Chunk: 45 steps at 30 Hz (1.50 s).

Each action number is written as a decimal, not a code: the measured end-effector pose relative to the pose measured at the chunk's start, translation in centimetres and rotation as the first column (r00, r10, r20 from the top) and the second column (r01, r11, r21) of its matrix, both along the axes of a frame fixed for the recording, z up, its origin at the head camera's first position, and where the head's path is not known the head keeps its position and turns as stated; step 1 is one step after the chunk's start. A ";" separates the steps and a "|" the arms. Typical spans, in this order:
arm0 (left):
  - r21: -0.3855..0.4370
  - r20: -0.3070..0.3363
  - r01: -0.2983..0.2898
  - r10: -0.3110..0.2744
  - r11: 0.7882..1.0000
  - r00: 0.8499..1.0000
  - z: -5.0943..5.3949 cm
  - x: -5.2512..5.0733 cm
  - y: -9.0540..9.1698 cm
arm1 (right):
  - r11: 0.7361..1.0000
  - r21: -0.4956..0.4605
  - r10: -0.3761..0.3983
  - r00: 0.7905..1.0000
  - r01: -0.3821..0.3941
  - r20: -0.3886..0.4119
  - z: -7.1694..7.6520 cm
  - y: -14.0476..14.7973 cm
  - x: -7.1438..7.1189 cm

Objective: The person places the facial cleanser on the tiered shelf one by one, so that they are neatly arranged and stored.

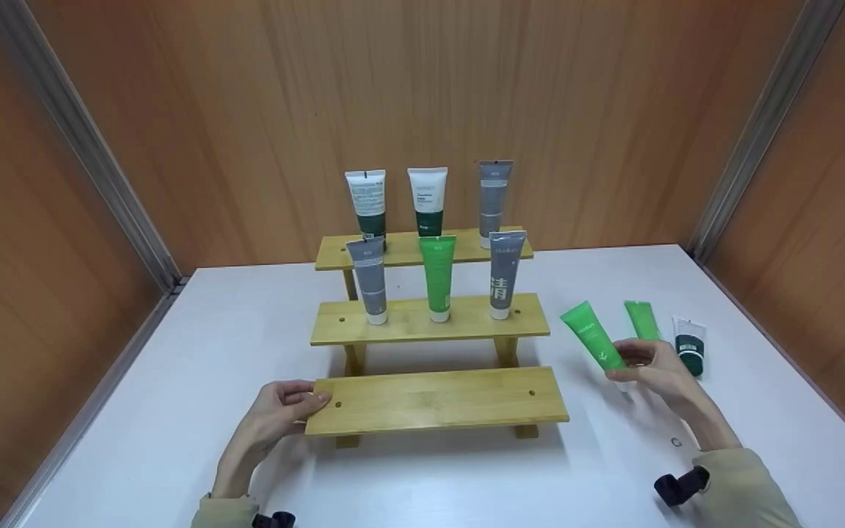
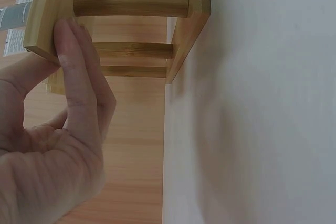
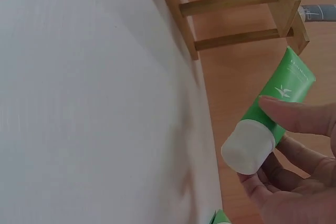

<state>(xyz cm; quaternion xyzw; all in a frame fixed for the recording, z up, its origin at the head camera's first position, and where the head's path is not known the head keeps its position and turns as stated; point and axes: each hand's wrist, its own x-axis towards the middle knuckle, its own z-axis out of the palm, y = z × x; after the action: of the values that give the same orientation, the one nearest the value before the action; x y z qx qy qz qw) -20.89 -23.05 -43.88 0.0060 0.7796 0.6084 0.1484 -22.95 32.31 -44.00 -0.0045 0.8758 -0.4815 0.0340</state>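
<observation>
My right hand pinches a green squeeze tube near its white cap, with the tube leaning to the left above the table; the right wrist view shows the thumb across the green tube. With thumb and fingers, my left hand grips the left end of the lowest step of a three-step wooden display stand. On the middle step stand a grey tube, a green tube and another grey tube, caps down. White-and-green tubes and a grey tube occupy the top step.
Beside my right hand, a second green tube and a white-and-dark-green tube lie on the white table. Wood-grain panels enclose the back and sides. A small dark ring mark shows near the right wrist.
</observation>
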 end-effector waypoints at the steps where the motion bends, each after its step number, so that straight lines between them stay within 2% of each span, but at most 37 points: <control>1: -0.001 0.001 -0.002 0.002 1.000 1.000 0.0 0.0 0.0 | 1.000 -0.010 -0.002 1.000 0.002 0.005 0.1 -0.1 0.0; 11: -0.012 0.010 -0.011 0.012 1.000 1.000 -0.1 -0.1 0.0 | 0.998 -0.057 0.028 0.999 -0.029 -0.017 1.0 -0.9 0.3; 20: -0.030 0.020 -0.033 0.034 0.999 0.999 0.0 0.0 0.2 | 0.997 -0.074 0.019 1.000 -0.021 -0.020 2.3 -2.3 0.6; 29: -0.003 0.016 -0.020 0.020 1.000 1.000 -0.2 -0.2 0.1 | 0.987 -0.159 0.024 0.997 -0.035 -0.074 3.3 -3.7 1.2; 35: -0.006 0.014 -0.025 0.025 1.000 1.000 -0.1 -0.2 0.1 | 0.983 -0.175 0.034 0.995 -0.049 -0.092 4.0 -4.9 1.6; 45: -0.017 0.018 -0.034 0.034 0.999 0.999 0.1 0.0 0.2 | 0.971 -0.206 0.093 0.985 -0.122 -0.147 4.6 -8.0 1.9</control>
<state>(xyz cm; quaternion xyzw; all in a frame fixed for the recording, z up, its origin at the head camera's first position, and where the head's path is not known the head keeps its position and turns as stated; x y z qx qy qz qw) -20.91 -22.88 -43.79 -0.0141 0.7832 0.6044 0.1452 -21.09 24.30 -39.42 -0.0886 0.8176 -0.5689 -0.0005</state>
